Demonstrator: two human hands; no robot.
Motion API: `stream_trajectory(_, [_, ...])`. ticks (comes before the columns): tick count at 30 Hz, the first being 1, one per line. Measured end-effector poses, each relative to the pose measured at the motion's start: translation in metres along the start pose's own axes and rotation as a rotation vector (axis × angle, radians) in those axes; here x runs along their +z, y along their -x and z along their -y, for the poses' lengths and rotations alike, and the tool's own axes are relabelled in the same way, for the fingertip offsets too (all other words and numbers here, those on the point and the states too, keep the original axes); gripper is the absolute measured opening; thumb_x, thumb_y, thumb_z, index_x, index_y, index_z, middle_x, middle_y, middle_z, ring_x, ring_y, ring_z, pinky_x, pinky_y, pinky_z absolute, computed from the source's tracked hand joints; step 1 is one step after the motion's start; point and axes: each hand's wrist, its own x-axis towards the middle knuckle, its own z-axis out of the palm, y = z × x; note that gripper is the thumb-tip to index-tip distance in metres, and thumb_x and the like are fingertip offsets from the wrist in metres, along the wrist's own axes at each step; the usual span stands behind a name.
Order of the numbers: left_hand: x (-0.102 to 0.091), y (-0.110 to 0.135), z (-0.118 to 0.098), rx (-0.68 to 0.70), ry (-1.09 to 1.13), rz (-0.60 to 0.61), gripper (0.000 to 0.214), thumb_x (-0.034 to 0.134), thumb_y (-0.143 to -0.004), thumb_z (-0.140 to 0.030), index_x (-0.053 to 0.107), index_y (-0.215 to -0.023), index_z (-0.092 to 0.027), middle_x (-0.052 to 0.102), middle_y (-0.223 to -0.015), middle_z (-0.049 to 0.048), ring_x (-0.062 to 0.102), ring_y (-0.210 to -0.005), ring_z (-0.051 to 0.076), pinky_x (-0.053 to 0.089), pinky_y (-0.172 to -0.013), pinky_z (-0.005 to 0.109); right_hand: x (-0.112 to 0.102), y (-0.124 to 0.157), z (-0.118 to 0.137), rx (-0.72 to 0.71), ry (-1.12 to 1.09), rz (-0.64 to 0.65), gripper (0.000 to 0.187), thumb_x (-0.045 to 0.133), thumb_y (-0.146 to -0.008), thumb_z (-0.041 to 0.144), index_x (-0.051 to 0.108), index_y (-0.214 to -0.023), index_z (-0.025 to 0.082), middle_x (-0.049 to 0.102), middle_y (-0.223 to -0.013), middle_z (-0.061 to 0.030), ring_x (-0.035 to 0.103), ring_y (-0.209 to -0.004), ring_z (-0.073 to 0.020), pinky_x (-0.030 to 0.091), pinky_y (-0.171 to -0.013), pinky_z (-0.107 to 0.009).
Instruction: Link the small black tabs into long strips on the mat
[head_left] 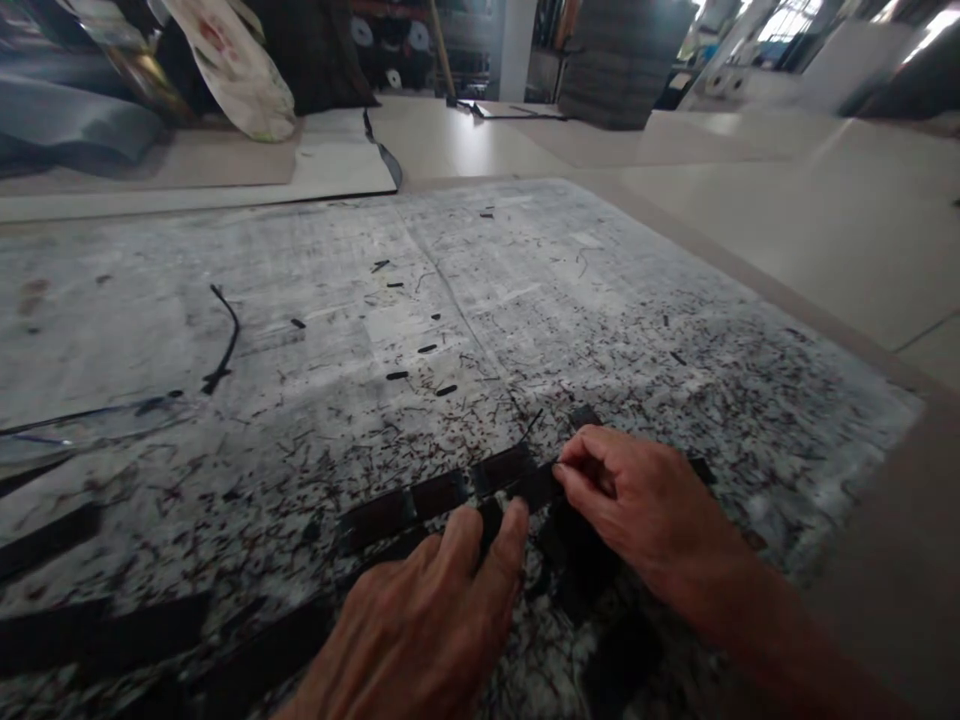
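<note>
My right hand pinches the right end of a small black rectangular piece between thumb and fingertip. My left hand lies over the dark pieces, fingers stretched and a little apart. One fingertip presses near the left end of the pinched piece. Just beyond the hands, other black rectangular pieces lie end to end in a slanting row. Another small black piece sits behind my right fingertips. Beneath my right hand are more black pieces, partly hidden and too dark to separate.
A worn pale work board is strewn with dark thread scraps and trimmings. Long black strips lie at lower left, and a curved black strip farther back. Beyond stand a white bag and a dark stack of sheets.
</note>
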Motion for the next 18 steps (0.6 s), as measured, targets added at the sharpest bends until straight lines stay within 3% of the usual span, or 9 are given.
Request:
stream_trajectory(6, [-0.004,0.0,0.0,0.021,-0.049,-0.006,0.057,0.034,-0.08,-0.005,0.025,-0.135,-0.017,0.057,-0.092,0.0048,0.059,-0.065,0.013,0.044,-0.046,0.022,-0.006,0.002,0.0,0.088,-0.21,-0.014,0.011,0.05,-0.079,0.017,0.06,-0.085,0.019,0.066,-0.074,-0.0003,0.062,-0.065,-0.0132,0.045,-0.06,-0.022])
stream_trajectory(12, [-0.005,-0.003,0.0,0.018,-0.065,0.041,0.059,0.038,-0.079,-0.005,0.025,-0.135,-0.018,0.056,-0.091,0.004,0.059,-0.063,0.013,0.043,-0.046,0.02,-0.007,0.006,-0.007,0.267,-0.578,0.002,0.019,0.05,-0.083,0.034,0.058,-0.091,0.018,0.052,-0.048,0.0059,0.048,-0.036,-0.0093,0.04,-0.037,-0.019])
stream_trajectory(15, [-0.006,-0.003,0.0,0.016,-0.078,0.057,0.06,0.037,-0.079,-0.005,0.025,-0.136,-0.019,0.056,-0.091,0.0038,0.058,-0.061,0.011,0.042,-0.046,0.019,-0.007,0.008,-0.009,0.352,-0.765,-0.001,0.021,0.054,-0.08,0.036,0.056,-0.089,0.017,0.051,-0.044,0.0062,0.05,-0.037,-0.0097,0.042,-0.037,-0.018])
stream_trajectory(18, [-0.007,-0.002,0.0,0.024,-0.098,0.062,0.06,0.038,-0.079,-0.004,0.025,-0.135,-0.018,0.055,-0.09,0.004,0.058,-0.06,0.012,0.043,-0.046,0.02,-0.013,0.011,-0.008,0.329,-0.875,-0.057,0.019,0.056,-0.08,0.035,0.057,-0.086,0.018,0.054,-0.046,0.0053,0.05,-0.037,-0.0089,0.043,-0.037,-0.018])
